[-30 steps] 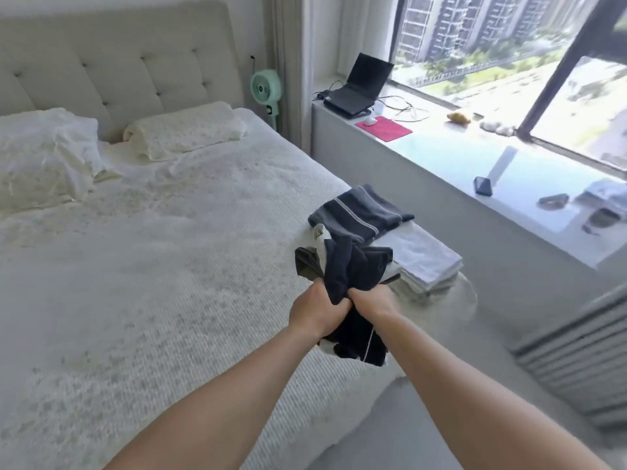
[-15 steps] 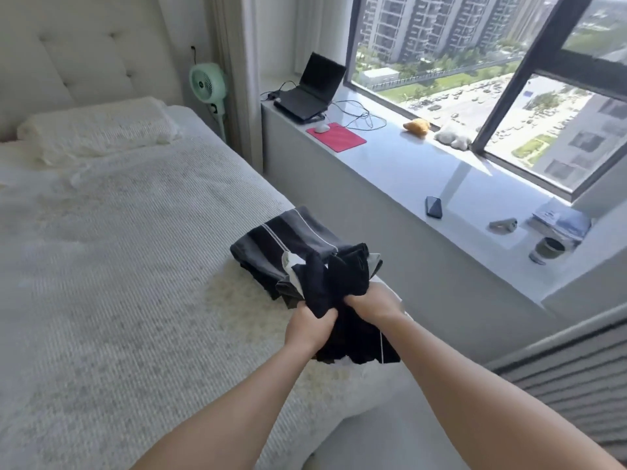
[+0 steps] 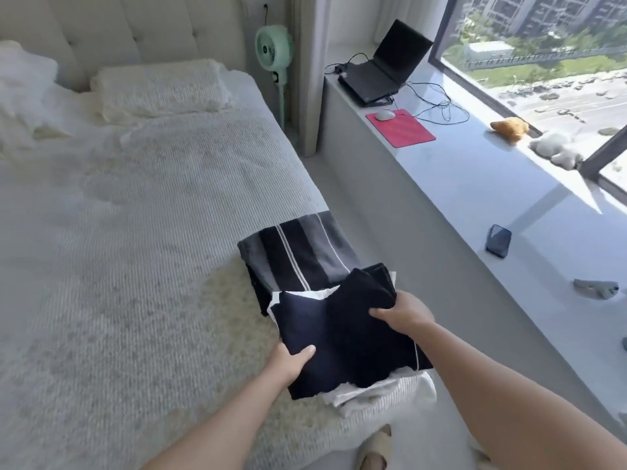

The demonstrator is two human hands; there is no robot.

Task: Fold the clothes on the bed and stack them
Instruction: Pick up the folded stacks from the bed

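At the bed's (image 3: pixel 142 252) near corner, the left hand (image 3: pixel 288 362) pinches the near edge of a dark navy garment (image 3: pixel 342 337), thumb on top; the right hand (image 3: pixel 402 312) grips its bunched far side; it lies over white folded clothes (image 3: pixel 376 390), beside a striped folded garment (image 3: pixel 298 254); farther off, a pillow (image 3: pixel 156 89).

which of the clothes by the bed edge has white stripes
The grey-and-black folded garment behind the plain dark navy garment held in both hands.

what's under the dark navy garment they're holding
White folded fabric shows beneath the navy garment, resting on the bed. How many pieces lie there is hidden.
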